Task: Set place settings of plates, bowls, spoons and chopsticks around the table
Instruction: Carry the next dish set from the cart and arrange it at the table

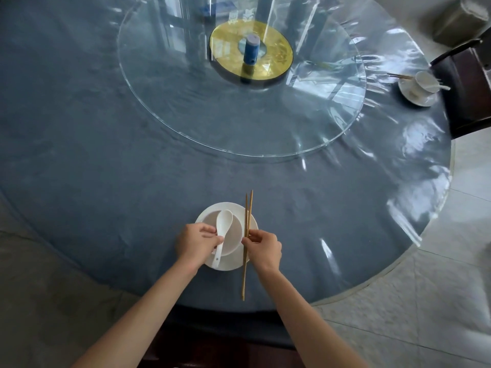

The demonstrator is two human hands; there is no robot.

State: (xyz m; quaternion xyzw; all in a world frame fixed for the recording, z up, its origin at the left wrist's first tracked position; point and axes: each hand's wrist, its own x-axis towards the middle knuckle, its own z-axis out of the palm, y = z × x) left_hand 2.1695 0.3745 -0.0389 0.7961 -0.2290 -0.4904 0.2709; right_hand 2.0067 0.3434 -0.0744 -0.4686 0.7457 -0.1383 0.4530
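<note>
A white plate (210,209) sits near the front edge of the round table, with a white bowl (235,235) standing on it. My left hand (195,243) pinches the handle of a white spoon (223,221) whose scoop lies in the bowl. My right hand (263,248) pinches a pair of wooden chopsticks (248,211) near their middle; they run lengthwise over the plate's right rim. At the far right stands a second setting: plate (414,98), bowl (425,81), spoon (442,87) and chopsticks (398,76).
The table (106,168) has a blue cloth under clear plastic. A glass turntable (239,134) fills its centre, with a gold disc (276,53) and a blue cylinder (251,50) in the middle. A dark chair (467,83) stands at the right.
</note>
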